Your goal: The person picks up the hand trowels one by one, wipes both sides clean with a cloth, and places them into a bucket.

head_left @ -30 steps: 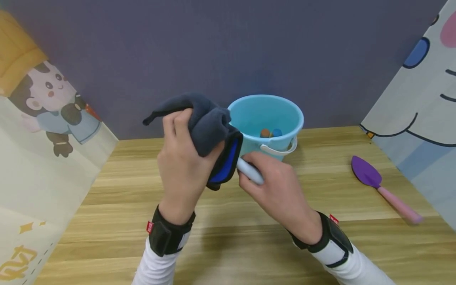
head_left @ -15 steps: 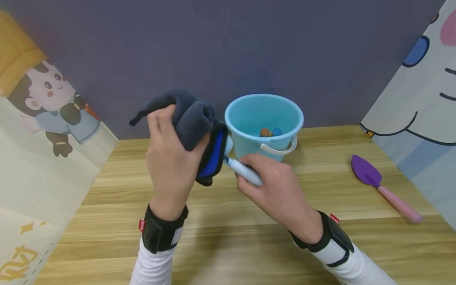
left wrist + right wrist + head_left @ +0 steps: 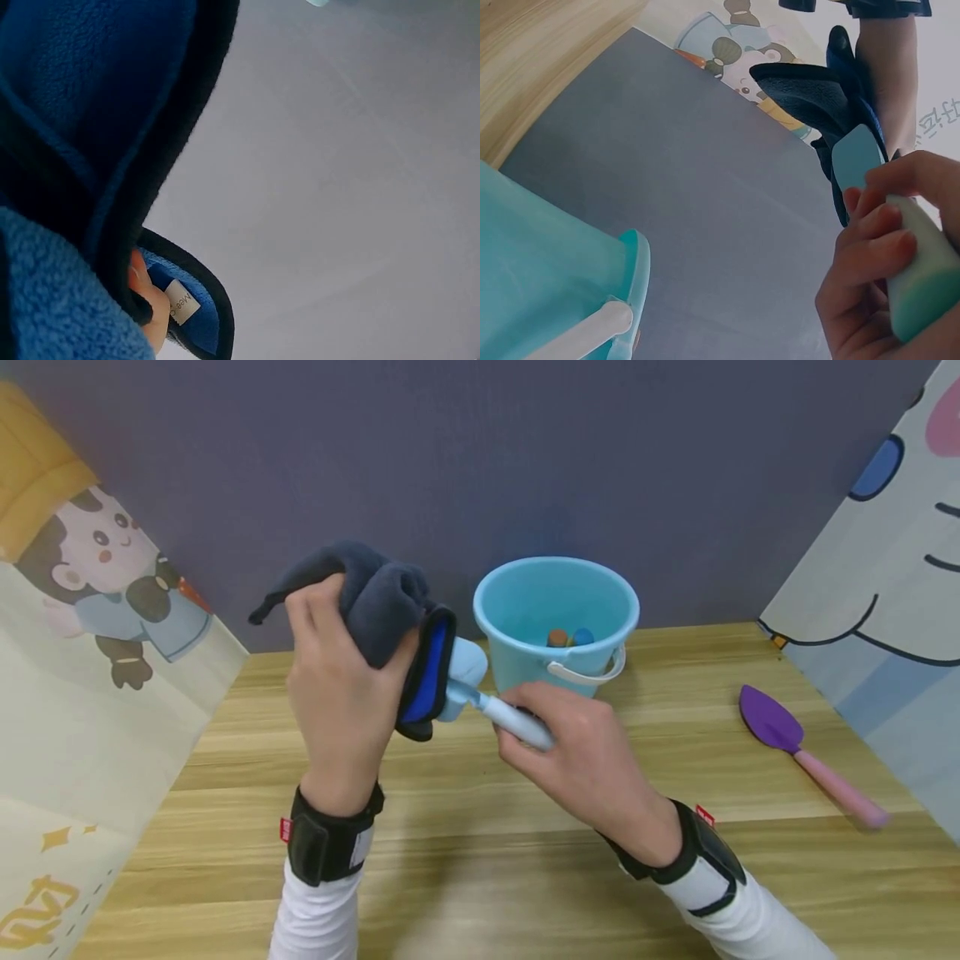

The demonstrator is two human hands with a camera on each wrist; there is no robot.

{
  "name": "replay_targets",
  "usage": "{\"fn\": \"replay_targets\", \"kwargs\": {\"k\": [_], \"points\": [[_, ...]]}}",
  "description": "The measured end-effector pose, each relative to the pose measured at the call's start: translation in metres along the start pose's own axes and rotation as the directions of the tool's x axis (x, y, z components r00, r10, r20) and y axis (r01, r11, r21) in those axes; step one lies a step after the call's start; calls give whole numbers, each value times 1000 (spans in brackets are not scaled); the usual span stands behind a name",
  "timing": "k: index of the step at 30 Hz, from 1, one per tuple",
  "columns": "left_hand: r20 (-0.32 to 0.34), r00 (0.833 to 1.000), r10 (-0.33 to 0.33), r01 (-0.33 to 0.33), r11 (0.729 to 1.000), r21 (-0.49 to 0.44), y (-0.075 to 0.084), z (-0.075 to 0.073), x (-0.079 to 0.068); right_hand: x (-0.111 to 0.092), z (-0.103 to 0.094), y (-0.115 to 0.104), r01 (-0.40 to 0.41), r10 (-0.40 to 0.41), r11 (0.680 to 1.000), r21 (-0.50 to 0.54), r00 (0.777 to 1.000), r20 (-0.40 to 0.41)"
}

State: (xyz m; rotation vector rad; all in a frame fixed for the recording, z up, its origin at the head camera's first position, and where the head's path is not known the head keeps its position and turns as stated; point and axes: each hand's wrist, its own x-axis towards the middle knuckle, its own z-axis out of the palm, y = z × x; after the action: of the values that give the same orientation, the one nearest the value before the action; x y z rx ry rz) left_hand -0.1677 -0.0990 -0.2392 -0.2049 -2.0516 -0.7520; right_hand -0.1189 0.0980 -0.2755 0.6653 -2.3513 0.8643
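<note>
My left hand (image 3: 341,706) grips a bunched cloth (image 3: 382,614), dark grey-blue outside and bright blue inside, with black edging. The left wrist view shows its blue fleecy side, a white label (image 3: 181,301) and a bit of my fingers. In my right hand (image 3: 588,752) is the pale handle of a light blue toy trowel (image 3: 517,722), its fingers curled round it. The trowel's blade (image 3: 855,159) lies against the cloth's blue side, partly covered by it in the head view. Both hands are above the table, in front of the bucket.
A light blue bucket (image 3: 510,656) with a white handle stands at the back against the dark wall (image 3: 375,460), several small coloured pieces inside. A purple trowel with a pink handle (image 3: 840,789) lies on the wooden table at right. Printed panels flank both sides.
My left hand has moved left with the cloth, drawing it off the trowel so that the light blue blade shows. The right hand and its trowel have stayed nearly still.
</note>
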Motion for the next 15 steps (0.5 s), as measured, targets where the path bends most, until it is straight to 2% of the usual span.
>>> {"fn": "replay_targets", "kwargs": {"k": [6,15], "points": [[-30,1000,-9,9,1000,15,-1,-3,1,1,-2,0,-32,31,999,26,999,16],[-18,999,-27,28,999,23,-1,-1,3,1,-6,5,-127,127,988,84,992,16]]}}
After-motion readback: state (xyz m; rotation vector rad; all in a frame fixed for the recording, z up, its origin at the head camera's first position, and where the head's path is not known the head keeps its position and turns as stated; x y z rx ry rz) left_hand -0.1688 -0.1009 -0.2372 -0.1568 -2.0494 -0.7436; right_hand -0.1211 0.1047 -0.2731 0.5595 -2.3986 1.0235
